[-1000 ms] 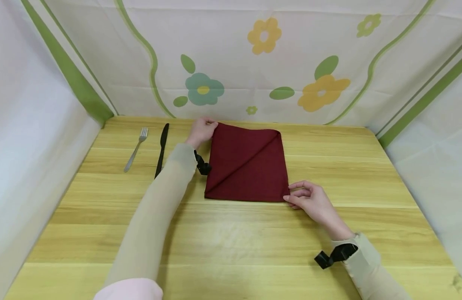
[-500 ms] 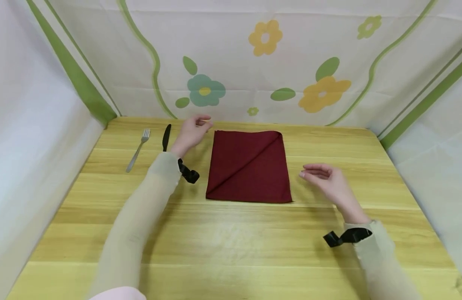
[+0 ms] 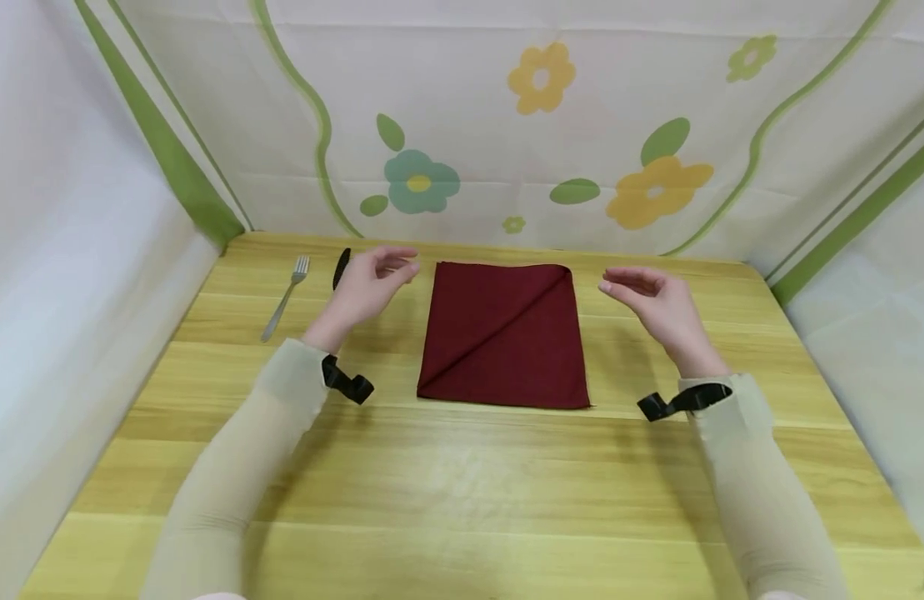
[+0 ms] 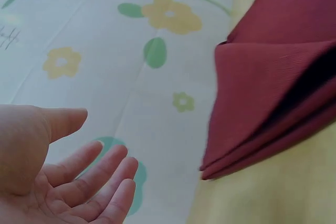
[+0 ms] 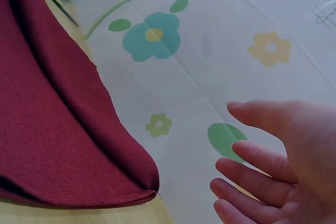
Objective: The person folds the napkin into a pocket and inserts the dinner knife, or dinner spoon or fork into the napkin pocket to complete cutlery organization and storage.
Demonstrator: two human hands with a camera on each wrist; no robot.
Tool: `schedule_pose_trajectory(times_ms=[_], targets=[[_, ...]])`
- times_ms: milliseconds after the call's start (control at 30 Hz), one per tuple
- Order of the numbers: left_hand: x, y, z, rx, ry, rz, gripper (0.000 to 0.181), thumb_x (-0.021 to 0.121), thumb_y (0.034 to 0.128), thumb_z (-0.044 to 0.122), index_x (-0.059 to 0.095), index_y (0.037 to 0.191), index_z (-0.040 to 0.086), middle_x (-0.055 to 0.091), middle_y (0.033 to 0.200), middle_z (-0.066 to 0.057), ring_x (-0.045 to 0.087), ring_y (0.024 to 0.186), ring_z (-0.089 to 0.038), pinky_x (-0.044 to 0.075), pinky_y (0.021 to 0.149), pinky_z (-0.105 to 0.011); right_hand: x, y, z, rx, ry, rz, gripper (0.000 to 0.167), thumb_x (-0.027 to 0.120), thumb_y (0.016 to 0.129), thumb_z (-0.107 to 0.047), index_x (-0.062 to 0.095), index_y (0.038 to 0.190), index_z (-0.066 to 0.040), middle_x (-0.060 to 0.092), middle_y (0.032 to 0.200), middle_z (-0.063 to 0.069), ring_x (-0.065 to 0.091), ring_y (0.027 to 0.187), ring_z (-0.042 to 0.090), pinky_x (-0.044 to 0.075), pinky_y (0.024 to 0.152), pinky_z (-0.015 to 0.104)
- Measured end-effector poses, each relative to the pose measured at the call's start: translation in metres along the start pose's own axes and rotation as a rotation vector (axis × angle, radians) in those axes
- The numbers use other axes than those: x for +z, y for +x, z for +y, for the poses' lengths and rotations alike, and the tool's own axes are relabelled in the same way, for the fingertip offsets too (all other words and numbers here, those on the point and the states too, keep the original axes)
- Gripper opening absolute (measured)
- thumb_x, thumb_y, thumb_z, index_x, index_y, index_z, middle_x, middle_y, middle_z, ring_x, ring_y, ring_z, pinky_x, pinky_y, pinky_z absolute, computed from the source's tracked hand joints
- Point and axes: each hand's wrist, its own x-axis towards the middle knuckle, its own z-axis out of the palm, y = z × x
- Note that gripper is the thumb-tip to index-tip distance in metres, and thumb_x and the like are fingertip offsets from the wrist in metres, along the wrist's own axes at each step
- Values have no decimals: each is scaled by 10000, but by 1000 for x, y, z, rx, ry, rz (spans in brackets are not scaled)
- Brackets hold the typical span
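A dark red cloth napkin (image 3: 502, 342) lies folded into a square on the wooden table, a diagonal fold edge running from its lower left to its upper right corner. Left of it hovers my left hand (image 3: 367, 287), fingers relaxed and holding nothing; in the left wrist view the hand (image 4: 79, 171) is apart from the napkin (image 4: 268, 82). On the other side my right hand (image 3: 656, 312) is raised, thumb and fingers parted. The right wrist view has this hand (image 5: 268, 166) clear of the napkin's rounded corner (image 5: 121, 166).
A silver fork (image 3: 285, 298) lies at the table's left. Beside it is a black knife (image 3: 342, 267), mostly hidden behind my left hand. A white curtain (image 3: 462, 100) with printed flowers closes off the back, and white cloth hangs at both sides.
Both hands have let go of the napkin's corners. My left hand has drawn back to the left, my right hand up and outward. The napkin stays in place on the table.
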Motion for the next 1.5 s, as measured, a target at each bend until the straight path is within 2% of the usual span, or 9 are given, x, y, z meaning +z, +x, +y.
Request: schedule_pose_trajectory(times_ms=[133,333,467,700,800,900,1000,1167,1500], targets=[[9,-15,-7,1,8,-35,386,640,1032,289,641,1343,61,675,1217,-109,634,1061,-259,510,907,-414,2,18,1,33,21,-17,619,737,913,-508,633,1383,-118,628,1349,35,556,1234,153,386,1082,399],[18,-37,-24,-2,21,-82,353,663,1019,245,657,1294,23,687,1186,-122,649,1044,-266,528,897,-412,8,46,11,71,112,-36,605,730,938,-454,621,1388,-64,601,1367,68,569,1243,238,439,1056,358],[26,-51,-33,-12,24,-104,352,689,1002,219,663,1262,-17,701,1146,-113,664,1026,-254,546,874,-393,13,62,19,100,157,-53,604,717,962,-404,594,1404,-11,570,1401,128,568,1258,276,427,1078,399],[37,-71,-42,-34,31,-134,294,742,965,235,721,1155,11,727,1030,-52,680,934,-206,557,827,-362,22,84,25,107,133,-84,559,691,996,-327,578,1399,43,575,1378,210,549,1265,368,436,1069,425],[40,-76,-43,-55,20,-155,298,763,949,240,730,1140,14,724,1011,-39,675,908,-197,557,817,-365,26,91,28,105,140,-96,523,684,1004,-280,582,1386,63,600,1347,232,634,1170,314,449,1054,446],[43,-81,-43,-81,14,-174,294,784,930,249,740,1123,33,720,989,-26,667,888,-189,555,802,-359,29,98,32,109,177,-104,486,687,1001,-219,589,1360,94,671,1241,212,705,1007,252,505,987,445],[44,-85,-42,-104,2,-184,262,802,912,237,748,1078,42,717,946,-24,665,861,-194,553,779,-359,34,104,37,116,208,-106,452,696,990,-164,602,1319,132,737,1026,144,709,819,195,584,826,369],[45,-90,-42,-130,14,-184,198,820,892,217,750,993,62,713,886,-13,664,807,-187,550,731,-351,39,111,40,148,184,-123,407,682,999,-155,627,1281,132,697,805,57,626,624,95,554,582,223],[45,-93,-40,-130,85,-191,96,787,923,217,790,935,122,715,877,32,648,765,-149,537,693,-337,39,116,43,167,8,-189,375,630,1037,-209,645,1275,80,685,764,22,589,578,98,484,526,224]])
